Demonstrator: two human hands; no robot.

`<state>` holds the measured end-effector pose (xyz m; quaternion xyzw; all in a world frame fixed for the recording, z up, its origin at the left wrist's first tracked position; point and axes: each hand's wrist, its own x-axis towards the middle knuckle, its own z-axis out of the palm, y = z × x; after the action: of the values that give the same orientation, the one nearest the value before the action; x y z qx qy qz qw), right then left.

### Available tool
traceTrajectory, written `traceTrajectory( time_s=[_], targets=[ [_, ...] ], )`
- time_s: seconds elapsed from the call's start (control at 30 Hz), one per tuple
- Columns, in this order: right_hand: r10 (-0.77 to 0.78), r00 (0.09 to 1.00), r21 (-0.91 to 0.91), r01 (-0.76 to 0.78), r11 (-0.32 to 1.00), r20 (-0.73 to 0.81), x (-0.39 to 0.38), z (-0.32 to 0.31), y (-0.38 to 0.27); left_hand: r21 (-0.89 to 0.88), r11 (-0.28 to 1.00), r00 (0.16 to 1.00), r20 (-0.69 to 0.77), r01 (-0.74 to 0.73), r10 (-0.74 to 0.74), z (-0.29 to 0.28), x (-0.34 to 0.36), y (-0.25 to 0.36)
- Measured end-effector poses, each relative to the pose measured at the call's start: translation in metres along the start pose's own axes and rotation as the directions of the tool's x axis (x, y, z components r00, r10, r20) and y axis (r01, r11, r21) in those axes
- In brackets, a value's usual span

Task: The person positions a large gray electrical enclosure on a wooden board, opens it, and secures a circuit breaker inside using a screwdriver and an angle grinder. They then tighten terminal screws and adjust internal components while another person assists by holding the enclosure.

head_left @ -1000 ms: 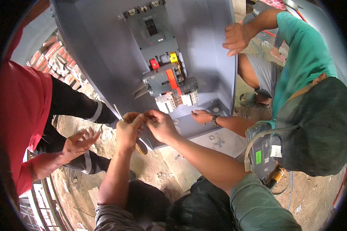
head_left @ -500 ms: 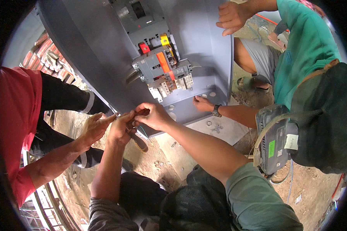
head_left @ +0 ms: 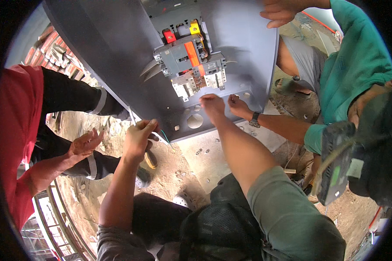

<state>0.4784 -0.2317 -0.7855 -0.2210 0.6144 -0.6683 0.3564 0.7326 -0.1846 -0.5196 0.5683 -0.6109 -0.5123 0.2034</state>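
Observation:
My left hand [head_left: 140, 135] is closed by the lower left corner of a grey metal electrical cabinet [head_left: 113, 56]. What looks like a screwdriver [head_left: 150, 159] with a yellow-and-dark handle sticks out below it. A thin green wire shows beside the fingers. My right hand [head_left: 213, 108], slightly blurred, is over the cabinet's bottom panel, just below the circuit breakers [head_left: 178, 61]. Its fingers are curled in; what they hold, if anything, is hidden. Close to its right, a co-worker's hand [head_left: 239, 108] with a wristwatch reaches over the same panel.
A person in a red shirt [head_left: 24, 130] stands at left, with a half-open hand [head_left: 86, 141] near my left forearm. A person in a green shirt [head_left: 357, 65] crouches at right. Small metal hardware [head_left: 202, 151] lies on a pale sheet [head_left: 189, 163]. The cabinet's bottom panel has a round hole [head_left: 195, 121].
My hands were together; the right has moved away, up and right, beside the co-worker's hand. The left stays near the cabinet corner. The red-shirted person's hand has drawn back left.

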Motion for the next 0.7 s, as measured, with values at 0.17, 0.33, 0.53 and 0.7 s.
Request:
traceTrajectory(
  time_s=[0.17, 0.33, 0.53, 0.7],
  targets=[
    [0.182, 0.982, 0.211, -0.17, 0.963, -0.041, 0.035, 0.014, 0.03, -0.014, 1.0, 0.993, -0.114, 0.004, -0.006, -0.048, -0.029, -0.017],
    [0.106, 0.988, 0.227, -0.078, 0.971, -0.11, 0.053, 0.043, 0.066, -0.054, 0.998, 0.974, -0.224, 0.021, -0.032, -0.092, -0.039, -0.036],
    [0.026, 0.978, 0.288, 0.035, 0.957, -0.205, 0.054, 0.062, 0.074, -0.029, 0.999, 0.964, -0.264, 0.023, -0.03, -0.112, -0.042, -0.054],
    [0.125, 0.982, 0.425, -0.052, 0.903, -0.145, 0.053, 0.062, 0.069, -0.023, 0.999, 0.962, -0.268, 0.046, -0.05, -0.12, -0.029, -0.066]
  ],
)
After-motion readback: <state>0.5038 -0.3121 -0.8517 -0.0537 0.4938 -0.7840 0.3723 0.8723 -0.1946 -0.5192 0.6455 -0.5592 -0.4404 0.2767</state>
